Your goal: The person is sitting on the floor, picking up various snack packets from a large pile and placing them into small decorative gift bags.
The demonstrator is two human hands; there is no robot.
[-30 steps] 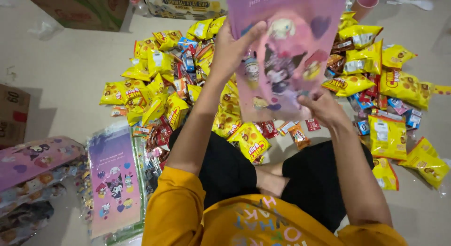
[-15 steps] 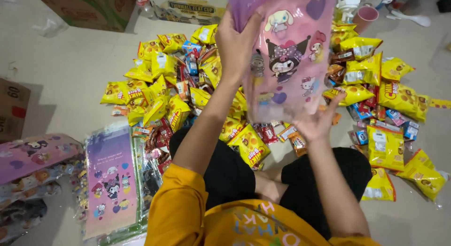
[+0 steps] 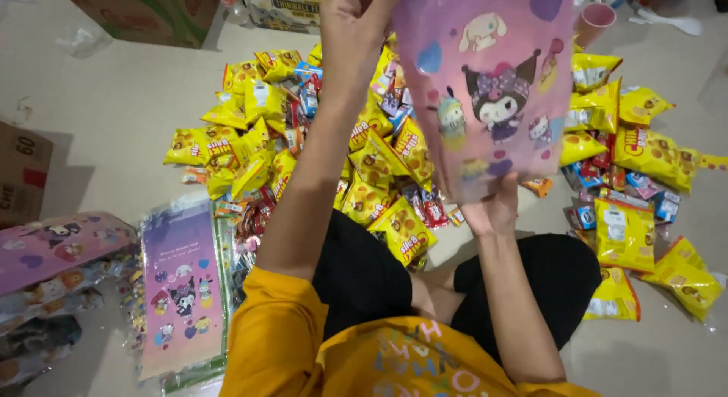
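You sit cross-legged on the floor (image 3: pixel 98 131), yellow shirt, black shorts. Your left hand (image 3: pixel 353 21) is raised high, arm stretched up and nearly straight, forearm running diagonally from the lower middle to the top of the view. Its fingers are closed in a pinch on the top left edge of the pink cartoon gift bag (image 3: pixel 485 86); the top of the hand is cut off by the frame edge. Your right hand (image 3: pixel 491 209) sits lower, forearm rising from your lap, wrist bent back, palm up. Its fingers cup and grip the bag's bottom edge; fingertips are hidden behind the plastic. So both hands are closed on the bag, none spread wide.

The bag hangs upright in the air between the two hands, above your knees, in front of the snack pile. It is semi-clear pink with cartoon characters and hearts; small packets show faintly inside near the bottom.

The pile of yellow snack packets (image 3: pixel 379 162) with small red and blue sachets spreads over the floor ahead of you. A stack of flat pink-purple bags (image 3: pixel 182 283) lies to your left. Filled pink bags (image 3: pixel 53 253) rest at far left. A pink cup (image 3: pixel 596 21) stands top right, cardboard boxes (image 3: pixel 144 10) top left.
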